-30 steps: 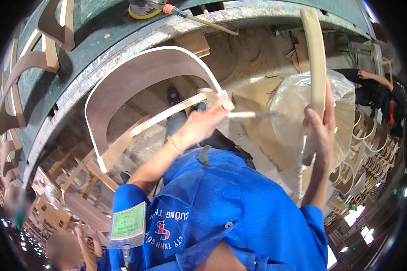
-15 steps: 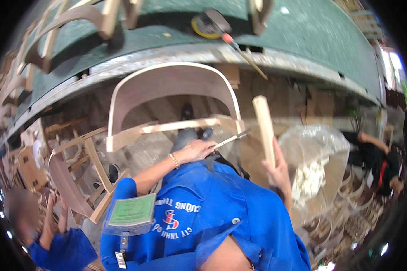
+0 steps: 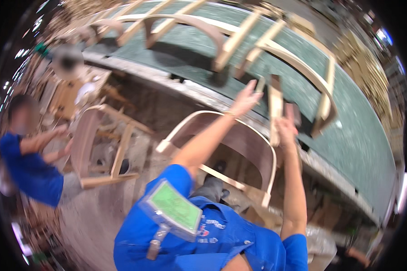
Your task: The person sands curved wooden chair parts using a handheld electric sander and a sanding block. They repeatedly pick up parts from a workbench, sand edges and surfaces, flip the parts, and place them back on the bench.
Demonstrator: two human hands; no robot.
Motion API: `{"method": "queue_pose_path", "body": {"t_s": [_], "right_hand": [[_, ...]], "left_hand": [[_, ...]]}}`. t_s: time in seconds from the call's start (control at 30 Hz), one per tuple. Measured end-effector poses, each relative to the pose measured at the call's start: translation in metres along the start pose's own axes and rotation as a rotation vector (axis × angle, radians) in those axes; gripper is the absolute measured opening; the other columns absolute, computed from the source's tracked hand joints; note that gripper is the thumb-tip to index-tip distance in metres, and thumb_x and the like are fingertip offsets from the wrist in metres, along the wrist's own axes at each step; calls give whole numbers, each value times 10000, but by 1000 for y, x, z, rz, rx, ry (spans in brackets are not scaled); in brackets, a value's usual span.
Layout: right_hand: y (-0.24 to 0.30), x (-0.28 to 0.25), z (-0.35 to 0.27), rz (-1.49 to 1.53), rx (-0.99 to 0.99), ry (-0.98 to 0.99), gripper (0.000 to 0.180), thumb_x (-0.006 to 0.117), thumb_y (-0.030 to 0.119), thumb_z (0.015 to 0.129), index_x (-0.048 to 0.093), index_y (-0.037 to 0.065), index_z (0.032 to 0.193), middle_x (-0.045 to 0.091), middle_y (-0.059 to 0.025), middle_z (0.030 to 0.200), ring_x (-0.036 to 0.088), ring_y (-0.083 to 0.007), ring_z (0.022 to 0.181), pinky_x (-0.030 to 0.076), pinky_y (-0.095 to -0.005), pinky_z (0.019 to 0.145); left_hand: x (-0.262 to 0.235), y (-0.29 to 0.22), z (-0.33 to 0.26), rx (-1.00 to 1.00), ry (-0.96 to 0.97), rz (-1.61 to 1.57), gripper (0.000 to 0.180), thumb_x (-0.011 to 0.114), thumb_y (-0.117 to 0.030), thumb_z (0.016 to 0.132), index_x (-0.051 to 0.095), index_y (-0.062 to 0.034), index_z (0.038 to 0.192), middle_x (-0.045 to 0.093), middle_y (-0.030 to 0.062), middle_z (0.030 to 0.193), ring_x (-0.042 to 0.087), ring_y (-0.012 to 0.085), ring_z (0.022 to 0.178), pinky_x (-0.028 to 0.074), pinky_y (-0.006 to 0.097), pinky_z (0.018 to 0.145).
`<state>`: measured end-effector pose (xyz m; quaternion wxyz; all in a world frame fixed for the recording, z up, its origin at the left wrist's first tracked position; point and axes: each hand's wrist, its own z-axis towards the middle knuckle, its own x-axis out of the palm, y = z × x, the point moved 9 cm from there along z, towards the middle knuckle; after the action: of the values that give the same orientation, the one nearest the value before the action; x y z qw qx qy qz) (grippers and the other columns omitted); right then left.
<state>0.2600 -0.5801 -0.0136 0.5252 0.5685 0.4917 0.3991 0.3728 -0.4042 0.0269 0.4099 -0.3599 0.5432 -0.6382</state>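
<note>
With my right hand (image 3: 286,130) wrapped round the bar (image 3: 275,106) over the near edge of the worktop (image 3: 357,151) and my left hand (image 3: 247,98) pinching a slim stick (image 3: 260,84), I could knock the bar's far end into the curved frame (image 3: 324,87) beside it if I swing too quickly.

Matt wooden bar (image 3: 275,105), cloth shirt (image 3: 230,241)

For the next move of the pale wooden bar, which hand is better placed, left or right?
Probably the right: the right hand holds the pale wooden bar by its nearer end, while the left hand is apart from it, near the green table.
</note>
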Motion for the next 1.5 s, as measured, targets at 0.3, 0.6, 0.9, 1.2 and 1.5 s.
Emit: {"method": "queue_pose_path", "body": {"t_s": [0.3, 0.6, 0.9, 1.2, 1.5], "right_hand": [[-54, -12, -110, -842, -253, -27, 626, 578, 125, 888, 355, 31, 1466, 469, -258, 1369, 438, -397, 1273, 343, -453, 1064], [-193, -48, -253, 140, 700, 87, 449, 534, 244, 993, 460, -5, 1359, 608, -93, 1112, 586, -168, 1011, 474, -309, 860], [-119, -103, -148, -580, 77, -78, 460, 574, 210, 967, 485, -23, 1353, 598, -156, 1247, 611, -246, 1042, 495, -355, 894], [-61, -91, -25, -865, 23, -173, 904, 770, 96, 680, 317, 32, 1460, 519, -279, 1317, 526, -401, 1207, 390, -434, 1034], [-46, -78, 10, -1196, -113, -367, 855, 837, 182, 670, 386, -39, 1362, 499, -248, 1269, 468, -405, 1199, 371, -446, 1035]], "left_hand": [[-124, 30, -170, -149, -276, 1255, 577, 589, -417, 882, 460, -156, 1381, 513, 129, 1300, 397, 332, 1294, 191, 595, 1092], [-265, 118, -319, -806, -112, 554, 456, 579, -506, 892, 657, -210, 1229, 699, 66, 1020, 639, 206, 927, 495, 346, 766], [-285, 128, -323, -625, -138, 49, 433, 563, -413, 957, 631, -140, 1287, 660, -29, 1136, 566, 70, 979, 472, 251, 854], [-260, 100, -310, -723, -157, 803, 407, 486, -390, 930, 591, -250, 1298, 683, 125, 1092, 639, 335, 1024, 499, 434, 897], [-274, 98, -317, -773, -203, 711, 402, 433, -419, 974, 601, -258, 1302, 698, 138, 1021, 669, 306, 941, 504, 393, 826]]}}
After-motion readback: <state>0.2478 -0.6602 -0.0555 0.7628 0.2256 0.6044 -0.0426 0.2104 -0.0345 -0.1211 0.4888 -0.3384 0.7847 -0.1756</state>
